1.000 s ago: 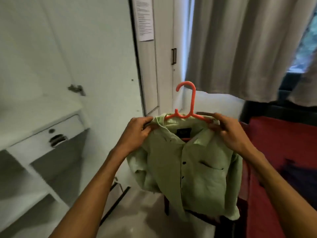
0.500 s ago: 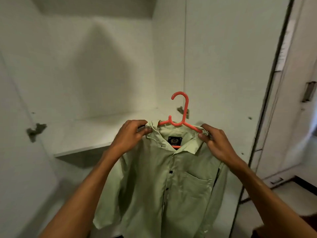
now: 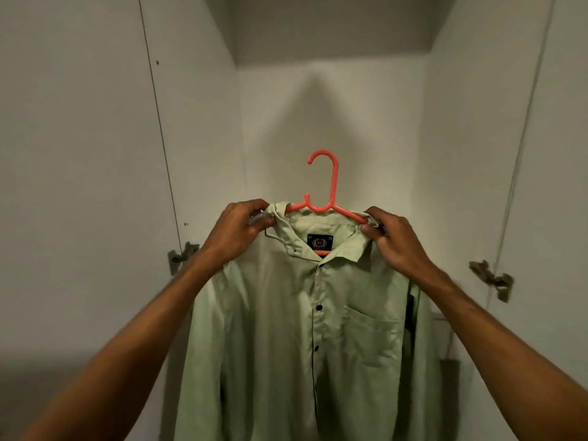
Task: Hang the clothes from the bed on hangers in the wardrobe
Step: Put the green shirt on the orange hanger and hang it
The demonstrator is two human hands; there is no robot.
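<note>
- pale green shirt (image 3: 302,329) on coral plastic hanger (image 3: 331,186) had swung round to face the white wardrobe (image 3: 334,106).
- left hand (image 3: 241,230) and right hand (image 3: 394,243) each pinched a shoulder; hooking seemed next.

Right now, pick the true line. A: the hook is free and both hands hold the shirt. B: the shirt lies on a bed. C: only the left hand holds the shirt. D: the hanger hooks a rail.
A: the hanger hooks on nothing, while the left hand and right hand each pinch a shoulder of the shirt.
</note>
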